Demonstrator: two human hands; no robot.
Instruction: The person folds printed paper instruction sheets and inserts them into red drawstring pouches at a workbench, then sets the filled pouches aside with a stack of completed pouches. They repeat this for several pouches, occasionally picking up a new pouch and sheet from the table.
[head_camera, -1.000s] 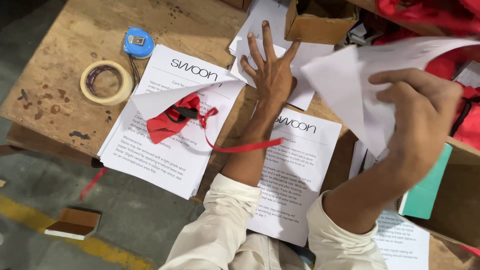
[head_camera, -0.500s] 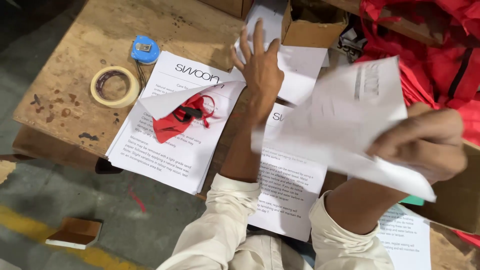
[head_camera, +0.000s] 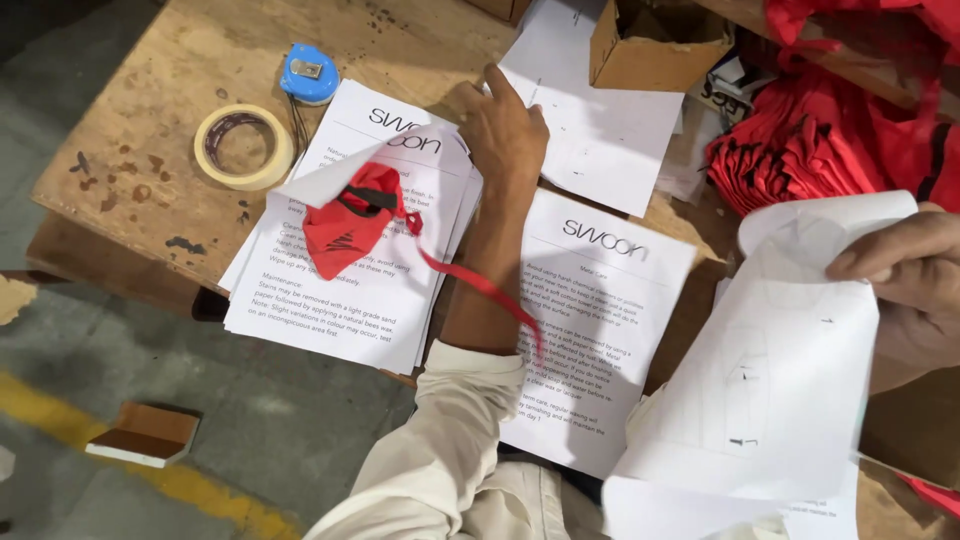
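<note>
My left hand (head_camera: 505, 125) rests at upper centre of the frame, fingers curled loosely on the edge of the stack of printed sheets (head_camera: 350, 290), gripping nothing. A red pouch (head_camera: 350, 220) lies on that stack, left of centre. At the right edge my right hand (head_camera: 905, 275) pinches a loose white sheet (head_camera: 780, 370) between thumb and fingers. A masking tape roll (head_camera: 243, 147) sits on the bench (head_camera: 140, 90), upper left.

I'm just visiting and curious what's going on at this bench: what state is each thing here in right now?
Left hand: empty, fingertips pressing on a blank white sheet.
Right hand: gripping a lifted, curling white sheet.
Red pouch: lying on the printed paper stack, ribbon trailing.
Masking tape roll: flat on the wooden table.
Blue tape measure: closed.
Cardboard box: open.
</note>
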